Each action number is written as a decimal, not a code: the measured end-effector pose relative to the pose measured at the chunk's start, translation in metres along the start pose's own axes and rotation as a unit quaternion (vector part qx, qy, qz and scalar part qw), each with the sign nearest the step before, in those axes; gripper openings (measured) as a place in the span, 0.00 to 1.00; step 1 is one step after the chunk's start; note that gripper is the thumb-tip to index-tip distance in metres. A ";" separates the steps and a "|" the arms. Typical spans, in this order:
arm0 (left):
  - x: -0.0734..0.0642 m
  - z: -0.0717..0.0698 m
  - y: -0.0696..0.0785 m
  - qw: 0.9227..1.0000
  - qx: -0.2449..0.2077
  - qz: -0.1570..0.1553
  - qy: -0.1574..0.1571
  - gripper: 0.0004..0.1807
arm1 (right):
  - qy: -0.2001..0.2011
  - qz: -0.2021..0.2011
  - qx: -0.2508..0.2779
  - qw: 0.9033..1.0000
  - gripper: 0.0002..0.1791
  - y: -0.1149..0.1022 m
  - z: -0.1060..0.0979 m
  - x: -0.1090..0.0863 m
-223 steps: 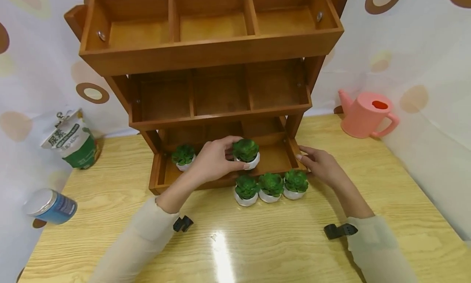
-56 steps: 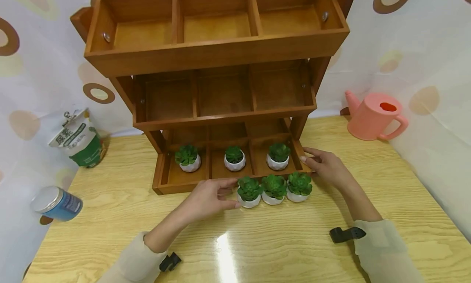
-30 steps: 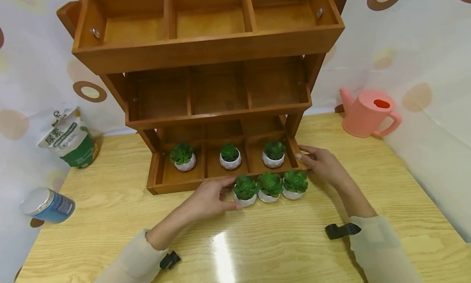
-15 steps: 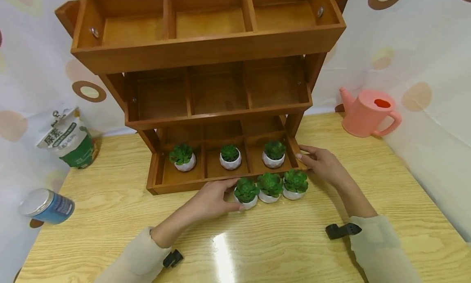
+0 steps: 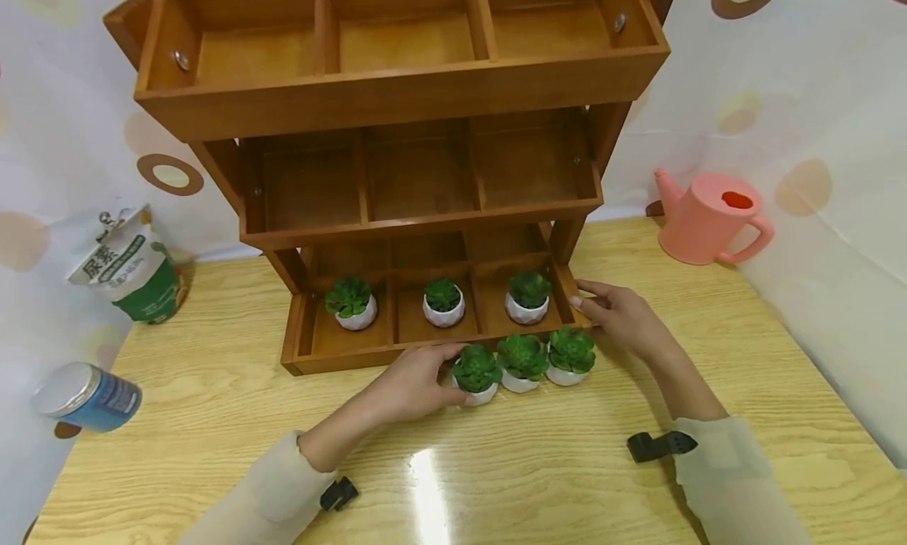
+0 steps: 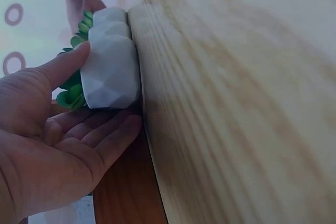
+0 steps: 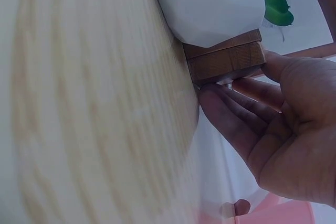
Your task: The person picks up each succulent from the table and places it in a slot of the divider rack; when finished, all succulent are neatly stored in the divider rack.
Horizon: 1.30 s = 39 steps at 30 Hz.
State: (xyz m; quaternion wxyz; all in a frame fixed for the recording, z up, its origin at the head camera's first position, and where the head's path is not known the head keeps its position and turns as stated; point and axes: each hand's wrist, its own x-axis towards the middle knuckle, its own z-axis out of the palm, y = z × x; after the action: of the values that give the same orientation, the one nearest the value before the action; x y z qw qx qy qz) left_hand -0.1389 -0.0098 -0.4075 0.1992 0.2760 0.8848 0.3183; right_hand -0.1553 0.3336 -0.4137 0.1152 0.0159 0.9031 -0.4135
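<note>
My left hand [image 5: 414, 383] holds the leftmost potted succulent [image 5: 476, 369] of a front row of three on the table. Its thumb lies on the white faceted pot [image 6: 111, 74] and its fingers reach round the shelf side. The middle succulent [image 5: 522, 357] and the right one [image 5: 570, 352] stand close beside it. My right hand [image 5: 620, 316] grips the right end of the bottom tier of a wooden shelf [image 5: 340, 361], thumb over the rim, fingers along the outer face [image 7: 228, 66]. Three more succulents [image 5: 352, 301] sit in that tier, one per compartment.
The shelf's upper tier [image 5: 404, 88] and middle tier [image 5: 425, 220] overhang the bottom one. A pink watering can [image 5: 708, 218] stands back right. At left are a green-and-white pouch [image 5: 138, 273] and a blue lidded tin [image 5: 92, 399]. A patterned cloth hangs behind.
Earlier my left hand held a succulent over the bottom tier; three now stand there. That hand has come to the front row and closed on its leftmost pot, which shifted slightly. Right hand stays.
</note>
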 end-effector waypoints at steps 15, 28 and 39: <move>-0.007 -0.004 0.000 1.000 -0.015 0.001 0.007 0.34 | -0.002 0.003 0.001 1.000 0.38 0.002 0.000 0.001; -0.025 -0.040 0.017 0.998 -0.009 -0.017 0.054 0.39 | -0.003 -0.002 0.001 1.000 0.37 0.000 -0.001 0.000; -0.047 -0.069 0.024 0.995 -0.013 -0.004 0.095 0.43 | -0.006 -0.004 0.011 1.000 0.37 0.001 0.000 0.000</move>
State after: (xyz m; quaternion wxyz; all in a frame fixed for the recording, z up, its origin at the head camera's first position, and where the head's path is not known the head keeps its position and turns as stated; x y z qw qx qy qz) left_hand -0.1306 -0.0547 -0.3336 0.1187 0.2378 0.8968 0.3536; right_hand -0.1548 0.3341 -0.4145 0.1188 0.0112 0.8977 -0.4240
